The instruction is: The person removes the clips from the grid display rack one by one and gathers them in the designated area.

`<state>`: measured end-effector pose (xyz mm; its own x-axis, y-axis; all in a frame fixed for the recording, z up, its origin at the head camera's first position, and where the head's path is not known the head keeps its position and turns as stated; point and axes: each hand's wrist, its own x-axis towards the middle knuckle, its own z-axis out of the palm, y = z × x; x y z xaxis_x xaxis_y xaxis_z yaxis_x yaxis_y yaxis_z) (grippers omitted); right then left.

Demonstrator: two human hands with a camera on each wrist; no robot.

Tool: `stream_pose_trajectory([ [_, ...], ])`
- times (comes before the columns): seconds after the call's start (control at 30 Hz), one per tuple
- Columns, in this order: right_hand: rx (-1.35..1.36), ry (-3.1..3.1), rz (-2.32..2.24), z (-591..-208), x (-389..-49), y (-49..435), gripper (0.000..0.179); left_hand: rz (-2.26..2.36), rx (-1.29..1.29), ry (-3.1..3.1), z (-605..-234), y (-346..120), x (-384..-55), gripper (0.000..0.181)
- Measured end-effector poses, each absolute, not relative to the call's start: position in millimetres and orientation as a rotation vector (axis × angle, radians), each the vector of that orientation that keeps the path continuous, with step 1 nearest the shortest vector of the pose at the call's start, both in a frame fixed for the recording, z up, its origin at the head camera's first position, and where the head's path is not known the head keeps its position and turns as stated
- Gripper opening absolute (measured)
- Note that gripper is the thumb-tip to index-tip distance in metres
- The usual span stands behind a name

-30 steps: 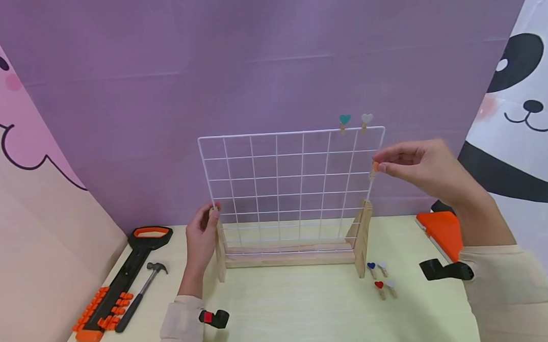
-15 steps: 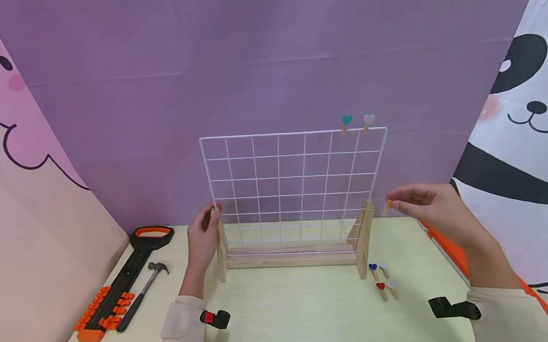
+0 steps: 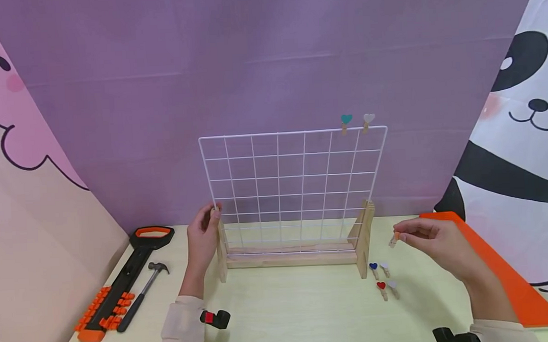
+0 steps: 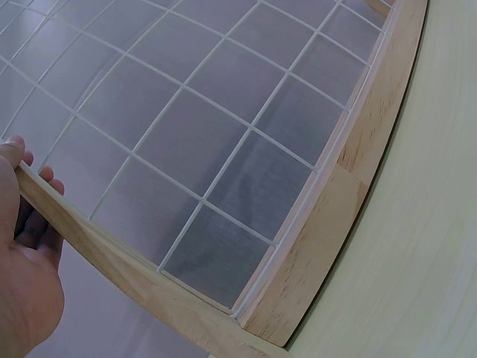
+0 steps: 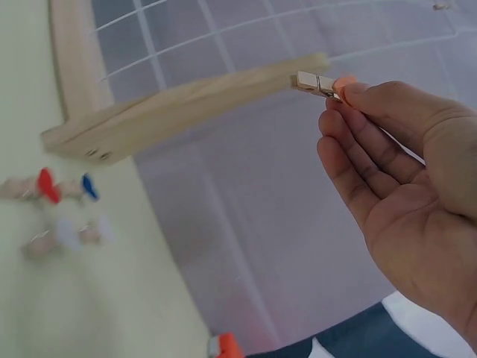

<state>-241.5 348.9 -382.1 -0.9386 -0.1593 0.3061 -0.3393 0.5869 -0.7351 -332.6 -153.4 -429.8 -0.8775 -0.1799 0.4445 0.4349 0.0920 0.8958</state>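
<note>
The left hand gripped the left wooden upright of the white wire grid panel in its pale wooden stand, fingers curled round the post. The right hand hovered above the pale yellow tabletop, just right of the stand's right foot, thumb and fingertips pinched on a small wooden clothespin with an orange heart. Four more small heart clothespins lay on the table below it. A teal-heart clip and a white-heart clip sat on the grid's top wire. An orange flat board lay at the right; a black and orange tool and a small hammer lay at the left
</note>
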Motion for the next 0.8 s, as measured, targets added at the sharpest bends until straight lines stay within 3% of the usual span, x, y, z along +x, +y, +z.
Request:
stream_pose_trajectory([
  [0.57, 0.211, -2.754, 1.338, -448.4, -240.3, 375.2, 0.032, -1.841, -0.245, -1.946, -430.9, -153.7, -331.6, 0.037],
  [0.8, 0.245, -2.794, 1.189, -472.2, -247.1, 383.1, 0.025, -1.819, -0.241, -1.948, -430.2, -153.4, -331.7, 0.037],
])
